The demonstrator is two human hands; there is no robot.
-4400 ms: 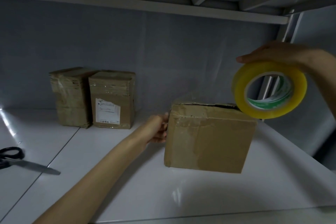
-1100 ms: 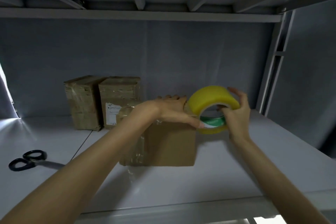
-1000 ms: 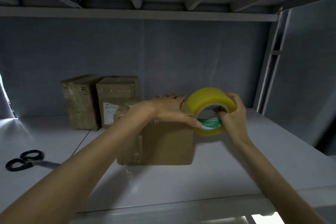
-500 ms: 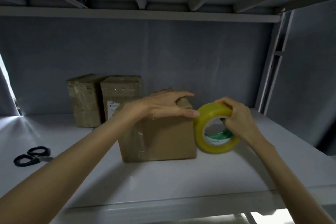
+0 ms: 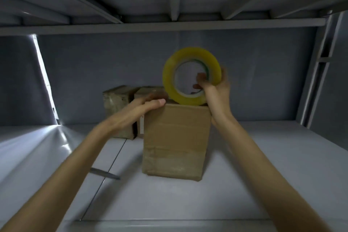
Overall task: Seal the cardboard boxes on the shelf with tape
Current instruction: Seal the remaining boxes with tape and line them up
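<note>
Head view looks into a grey metal shelf [image 5: 263, 175], where a brown cardboard box [image 5: 176, 141] stands upright near the middle of the shelf board, its tall front face turned toward the camera and crossed by shiny bands of clear tape low down. On the box's top edge sits a yellow roll of clear packing tape [image 5: 191, 75], held on edge so its open core faces the camera; whether the roll actually touches the box top or hangs just over it cannot be told. The right hand [image 5: 216, 96] grips the roll at its right side, fingers hooked through the core and thumb curled over the outer rim. The left hand [image 5: 145, 108] lies at the box's upper left corner, fingers straight and pressed onto the top, thumb along the front edge. Both forearms reach in from the bottom corners of the frame. Behind the left hand, against the grey back wall, two smaller brown cardboard boxes [image 5: 120, 103] stand side by side, touching each other, the right one partly hidden by the hand and the front box. A slim grey metal blade tip [image 5: 105, 173] pokes out from under the left forearm on the shelf board; the rest of it is hidden
</note>
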